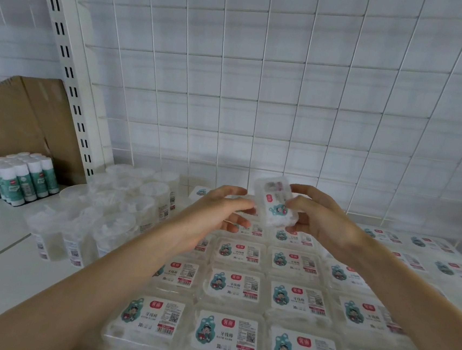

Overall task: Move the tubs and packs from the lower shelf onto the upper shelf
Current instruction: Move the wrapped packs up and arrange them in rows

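Labelled packs (230, 285) lie in rows on the near shelf (5, 252). Above them the right hand (321, 220) closes its grip round one raised pack (273, 204). The left hand (215, 212), grip loose and empty, is just beside it. Clear tubs (113, 208) stand on the left, with a wire grid (261, 79) behind.

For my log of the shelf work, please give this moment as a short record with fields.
held item: one clear pack, held above the rows
right hand: grips the pack's right side
left hand: fingers fairly straight, touching its left edge
below: labelled packs in rows
left of rows: clear tubs
backing: white wire grid
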